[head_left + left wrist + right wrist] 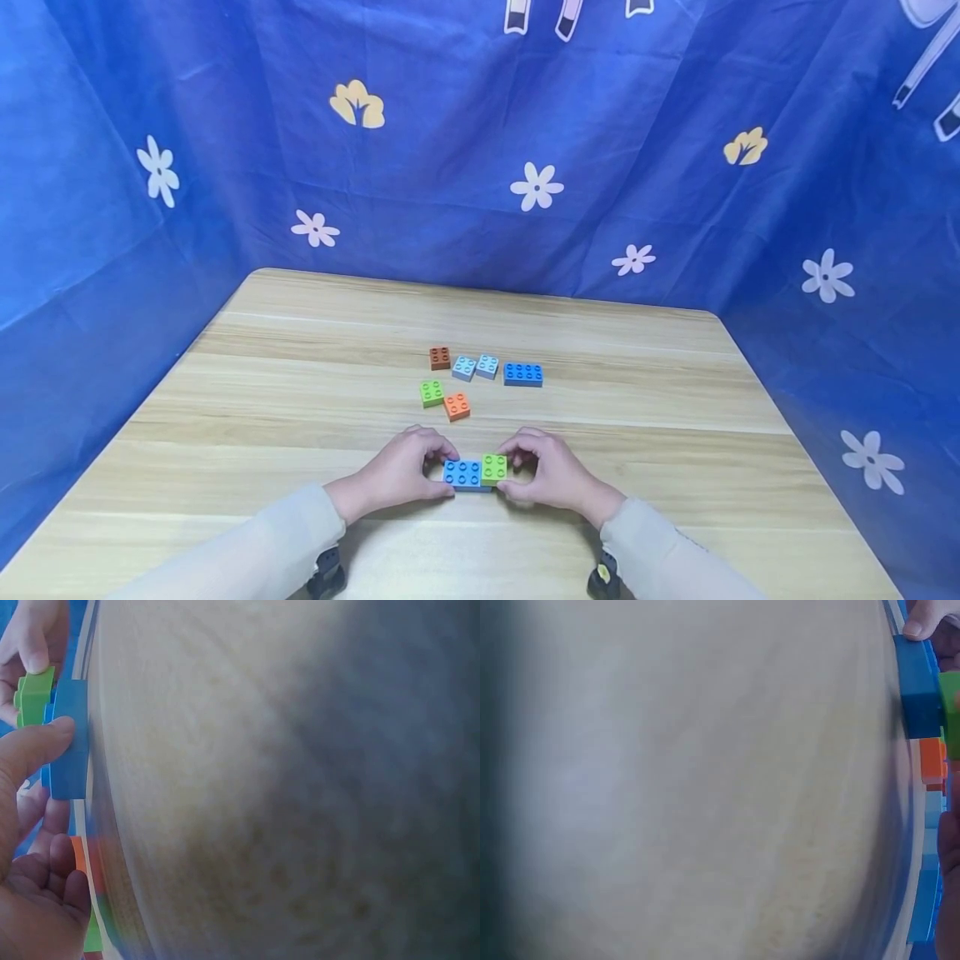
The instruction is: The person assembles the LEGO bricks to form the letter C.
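Observation:
A long blue toy brick (462, 475) lies on the table close to the person, with its studs up. My left hand (401, 471) grips its left end between thumb and fingers; the left wrist view shows the thumb along the side of the blue brick (71, 761). A small lime green brick (493, 469) sits on top of the blue one's right end and juts a little past it. Thumb and fingers of my right hand (551, 471) pinch this green brick from the right. In the right wrist view the green brick (949, 712) overlaps the blue brick's end.
Beyond the hands lie a second lime green brick (431, 393), an orange brick (457, 407), a brown brick (439, 359), two light blue bricks (463, 367) and another long blue brick (522, 375). Blue curtains (450, 167) enclose the wooden table (300, 350) at the back and sides.

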{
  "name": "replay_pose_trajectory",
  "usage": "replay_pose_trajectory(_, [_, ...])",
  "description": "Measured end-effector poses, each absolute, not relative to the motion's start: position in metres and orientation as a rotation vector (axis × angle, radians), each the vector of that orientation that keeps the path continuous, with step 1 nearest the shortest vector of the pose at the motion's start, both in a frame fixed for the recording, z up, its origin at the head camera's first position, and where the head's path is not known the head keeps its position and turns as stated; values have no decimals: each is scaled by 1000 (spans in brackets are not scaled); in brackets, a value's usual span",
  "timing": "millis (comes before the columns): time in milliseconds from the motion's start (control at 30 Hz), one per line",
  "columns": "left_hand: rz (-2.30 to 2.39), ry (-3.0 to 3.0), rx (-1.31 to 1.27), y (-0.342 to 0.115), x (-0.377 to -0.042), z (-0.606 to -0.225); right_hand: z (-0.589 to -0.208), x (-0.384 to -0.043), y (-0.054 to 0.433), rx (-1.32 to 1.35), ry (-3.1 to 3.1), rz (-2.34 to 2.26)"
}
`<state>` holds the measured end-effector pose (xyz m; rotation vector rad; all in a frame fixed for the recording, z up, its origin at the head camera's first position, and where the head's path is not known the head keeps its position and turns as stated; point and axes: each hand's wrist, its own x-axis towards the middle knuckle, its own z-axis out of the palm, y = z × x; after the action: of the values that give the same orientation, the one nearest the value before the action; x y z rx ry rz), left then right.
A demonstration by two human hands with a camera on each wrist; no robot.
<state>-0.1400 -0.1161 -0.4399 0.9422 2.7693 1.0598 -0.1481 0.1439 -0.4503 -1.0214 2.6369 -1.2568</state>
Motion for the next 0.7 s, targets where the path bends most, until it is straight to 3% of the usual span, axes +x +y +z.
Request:
replay_pose_trajectory(500, [1115, 2736, 950, -120, -143, -442, -451, -147, 144, -1012, 2641, -1246])
replay_pose_trajectory(700, [1201, 2753, 840, -133, -154, -446, -453, -147, 144, -1003, 2637, -1256])
